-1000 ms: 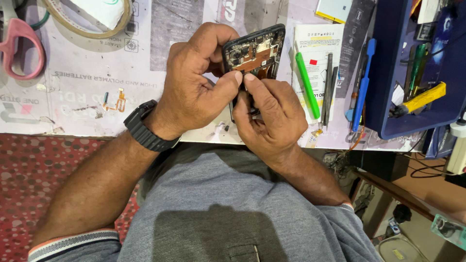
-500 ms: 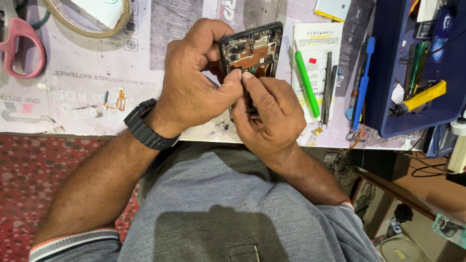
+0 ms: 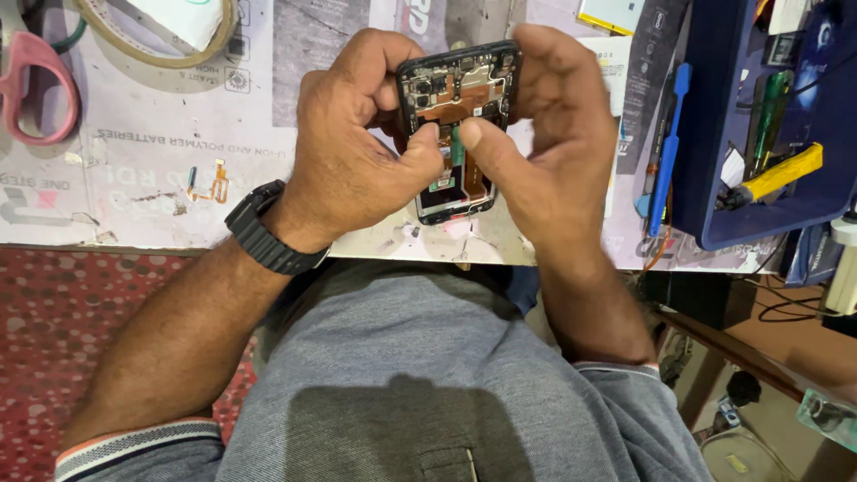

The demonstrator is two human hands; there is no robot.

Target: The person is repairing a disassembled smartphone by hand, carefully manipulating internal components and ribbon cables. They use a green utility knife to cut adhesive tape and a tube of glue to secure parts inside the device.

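An opened black phone (image 3: 457,94) with its back off shows circuit boards and orange flex parts. My left hand (image 3: 353,147) grips its left edge, thumb resting on the inner parts. My right hand (image 3: 544,134) wraps the right edge, fingers curled over the top corner, thumb pressing near a small green part in the middle. The phone is held just above the paper-covered worktable (image 3: 161,196). A black watch (image 3: 268,234) sits on my left wrist.
Pink-handled scissors (image 3: 40,85) and a tape roll (image 3: 152,40) lie at the far left. A small orange flex piece (image 3: 210,181) rests on the paper. A blue pry tool (image 3: 668,147) and a blue tray (image 3: 777,116) with tools stand at right.
My right hand has shifted up from below the phone to grip its right edge and top corner. The phone now sits straighter, with its inside more exposed.
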